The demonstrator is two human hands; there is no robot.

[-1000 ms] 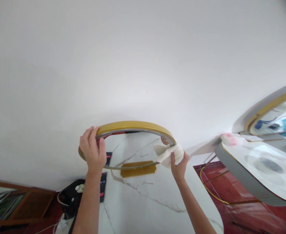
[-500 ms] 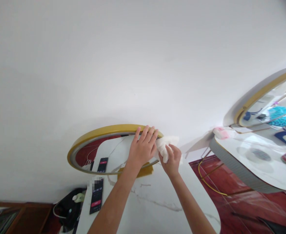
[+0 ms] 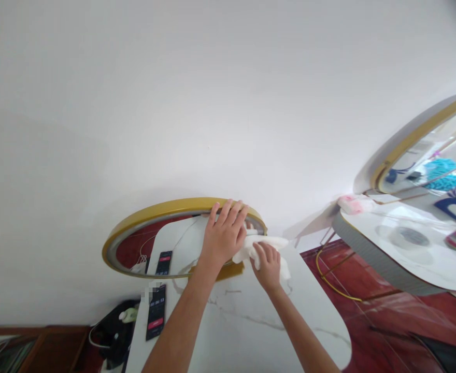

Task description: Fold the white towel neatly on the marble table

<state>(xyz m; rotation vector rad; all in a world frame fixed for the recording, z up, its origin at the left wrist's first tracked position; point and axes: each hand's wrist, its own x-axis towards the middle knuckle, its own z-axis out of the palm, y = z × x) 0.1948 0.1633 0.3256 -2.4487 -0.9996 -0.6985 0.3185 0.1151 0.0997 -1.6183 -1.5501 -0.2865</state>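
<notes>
A round mirror (image 3: 161, 208) with a gold rim stands on a white marbled table (image 3: 247, 331), tilted against the wall. My left hand (image 3: 224, 233) rests over the top of its rim, fingers stretched out and slightly apart. In my right hand (image 3: 267, 267) is a crumpled white cloth (image 3: 247, 251), pinched between the fingers at the mirror's right edge. Part of the cloth hangs past the hand, and its reflection shows in the glass. A gold-coloured base piece (image 3: 230, 272) sits under the mirror, partly behind my left wrist.
A phone (image 3: 156, 313) showing a timer lies at the table's left edge. To the right stands a second white table (image 3: 391, 248) with a pink-and-white pack (image 3: 354, 204) and another gold-rimmed mirror (image 3: 407, 142). A black bag (image 3: 113, 336) with a bottle (image 3: 129, 315) sits at lower left.
My right hand has moved slightly left and down with the cloth, off the rim's top right and lower on the mirror's edge. My left hand stays on the rim.
</notes>
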